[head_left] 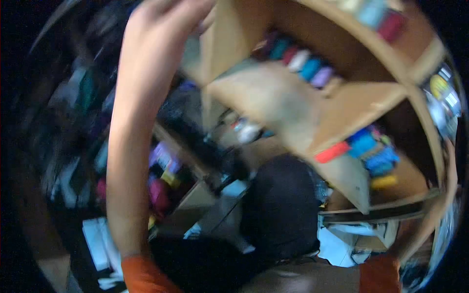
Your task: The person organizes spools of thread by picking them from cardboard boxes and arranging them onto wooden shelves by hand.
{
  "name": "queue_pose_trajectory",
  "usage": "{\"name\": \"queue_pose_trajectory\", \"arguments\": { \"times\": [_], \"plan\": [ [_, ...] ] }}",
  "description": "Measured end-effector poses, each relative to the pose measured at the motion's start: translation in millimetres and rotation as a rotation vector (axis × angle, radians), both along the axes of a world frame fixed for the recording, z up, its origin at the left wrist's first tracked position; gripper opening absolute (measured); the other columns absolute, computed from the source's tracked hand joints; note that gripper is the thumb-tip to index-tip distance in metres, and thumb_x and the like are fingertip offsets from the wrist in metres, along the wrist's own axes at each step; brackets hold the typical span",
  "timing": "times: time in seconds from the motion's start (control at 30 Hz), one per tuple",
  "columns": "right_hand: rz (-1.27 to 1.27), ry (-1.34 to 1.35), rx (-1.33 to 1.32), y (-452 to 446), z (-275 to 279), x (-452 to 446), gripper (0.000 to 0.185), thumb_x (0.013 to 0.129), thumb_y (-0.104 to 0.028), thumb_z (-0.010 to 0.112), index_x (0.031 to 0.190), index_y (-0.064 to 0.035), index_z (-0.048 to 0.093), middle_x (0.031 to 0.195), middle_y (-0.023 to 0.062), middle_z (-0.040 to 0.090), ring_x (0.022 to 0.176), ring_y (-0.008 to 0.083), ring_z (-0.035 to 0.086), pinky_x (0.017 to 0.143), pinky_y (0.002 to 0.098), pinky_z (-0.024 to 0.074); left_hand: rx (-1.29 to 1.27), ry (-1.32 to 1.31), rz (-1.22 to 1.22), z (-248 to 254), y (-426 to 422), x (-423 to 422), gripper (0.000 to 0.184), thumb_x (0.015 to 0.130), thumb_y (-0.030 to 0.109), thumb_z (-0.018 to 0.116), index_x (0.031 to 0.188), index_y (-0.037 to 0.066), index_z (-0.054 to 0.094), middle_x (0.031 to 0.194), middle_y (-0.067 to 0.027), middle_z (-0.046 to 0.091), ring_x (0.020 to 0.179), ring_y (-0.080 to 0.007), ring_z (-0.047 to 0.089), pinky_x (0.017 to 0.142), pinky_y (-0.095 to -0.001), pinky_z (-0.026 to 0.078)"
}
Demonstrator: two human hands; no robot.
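Wooden shelving (361, 103) holding coloured bundles (373, 154) stands between the left hand (168, 12) and blurred far-right right hand (450, 146), whose grips I cannot tell.

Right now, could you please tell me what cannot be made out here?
In the head view:
Left hand: fingers partly cut off by the top edge, grip unclear.
Right forearm: squeezed at the right rim; far end indistinct, grip unclear.
Coloured bundles: blur hides their exact kind.
Left-side clutter: lost in blur and shadow.
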State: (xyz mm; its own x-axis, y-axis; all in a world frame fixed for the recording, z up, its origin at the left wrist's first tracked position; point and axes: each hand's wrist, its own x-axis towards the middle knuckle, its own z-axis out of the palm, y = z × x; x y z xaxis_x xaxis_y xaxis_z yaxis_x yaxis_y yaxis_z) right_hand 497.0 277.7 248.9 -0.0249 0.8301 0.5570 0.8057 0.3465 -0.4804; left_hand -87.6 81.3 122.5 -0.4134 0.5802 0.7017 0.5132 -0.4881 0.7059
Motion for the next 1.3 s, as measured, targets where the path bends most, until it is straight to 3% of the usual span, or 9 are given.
{"name": "queue_pose_trajectory", "arguments": {
  "times": [0.27,0.4,0.5,0.8,0.87,0.97,1.1,1.27,1.3],
  "plan": [
    [0.072,0.148,0.17,-25,-8,-65,0.041,0.088,-0.03,0.058,0.116,0.0003,0.057,0.112,0.0152,0.057,0.099,0.0267,0.056,0.08,0.0362,0.0451,0.086,0.084,0.038,-18,-78,-90,0.043,0.092,0.026,0.053,0.122,-0.004,0.051,0.107,-0.0155,0.061,0.096,-0.0219,0.062,0.083,-0.034,0.049],
    [0.066,0.293,0.276,-44,-15,-84,0.037,0.087,-0.026,0.062,0.111,0.0019,0.06,0.104,0.0153,0.061,0.092,0.0265,0.058,0.073,0.0359,0.0472,-0.355,0.202,0.451,-107,-70,-132,0.027,0.084,0.025,0.059,0.089,-0.001,0.065,0.072,-0.0077,0.063,0.071,-0.0143,0.059,0.069,-0.03,0.048],
    [-0.018,0.455,0.656,-49,-21,-98,0.033,0.086,-0.024,0.064,0.108,0.0,0.062,0.098,0.0122,0.062,0.086,0.0226,0.058,0.067,0.0335,0.0466,-1.063,0.61,0.628,-177,-84,-127,0.03,0.08,0.029,0.058,0.087,0.002,0.067,0.084,-0.022,0.065,0.078,-0.0365,0.065,0.074,-0.0431,0.052],
    [0.153,0.165,1.222,-79,-62,-162,0.019,0.089,-0.02,0.061,0.1,-0.0045,0.064,0.08,0.0065,0.06,0.063,0.014,0.052,0.056,0.0281,0.043,-1.206,-0.11,0.78,-293,-77,-71,0.059,0.071,0.047,0.069,0.091,-0.008,0.06,0.087,-0.0284,0.064,0.088,-0.0379,0.065,0.077,-0.0441,0.053],
    [-0.087,-0.309,1.127,-86,-83,-169,0.037,0.093,-0.037,0.049,0.106,-0.0042,0.061,0.103,0.0135,0.057,0.075,0.0247,0.054,0.069,0.0356,0.0443,-1.188,-0.191,0.768,-302,-79,-75,0.065,0.067,0.047,0.072,0.096,-0.009,0.057,0.091,-0.0276,0.065,0.088,-0.0384,0.065,0.077,-0.0443,0.053],
    [0.479,0.678,0.098,-36,-126,-117,0.031,0.094,-0.017,0.045,0.119,-0.0004,0.054,0.121,0.0143,0.054,0.102,0.0219,0.054,0.09,0.0321,0.0418,-1.044,-0.179,0.753,-285,-86,-66,0.074,0.059,0.045,0.076,0.104,-0.008,0.053,0.097,-0.0258,0.063,0.091,-0.036,0.064,0.081,-0.0422,0.051],
    [0.638,0.056,0.172,-90,-165,-266,0.038,0.091,-0.002,0.049,0.128,0.0031,0.045,0.115,0.0146,0.058,0.106,0.0208,0.056,0.092,0.0293,0.0437,-0.739,-0.228,0.515,-205,-87,-47,0.07,0.057,0.041,0.078,0.103,-0.007,0.054,0.095,-0.0233,0.062,0.09,-0.0316,0.063,0.079,-0.0386,0.05],
    [1.27,0.369,-0.592,-133,-192,-376,0.058,0.078,0.002,0.065,0.13,0.0023,0.041,0.119,0.0111,0.053,0.104,0.0185,0.055,0.091,0.0299,0.044,-0.335,-0.282,0.028,-90,-37,35,0.06,0.066,0.026,0.08,0.104,-0.008,0.049,0.089,-0.0153,0.061,0.076,-0.0158,0.061,0.064,-0.0284,0.052],
    [1.314,0.474,-0.647,-135,-196,-381,0.06,0.076,0.003,0.067,0.13,0.0025,0.04,0.119,0.0115,0.053,0.105,0.0191,0.055,0.092,0.0304,0.044,-0.336,-0.213,0.073,-72,-32,47,0.067,0.057,0.039,0.08,0.096,-0.008,0.053,0.086,-0.0234,0.062,0.081,-0.0298,0.064,0.073,-0.0354,0.052]
  ]
}}
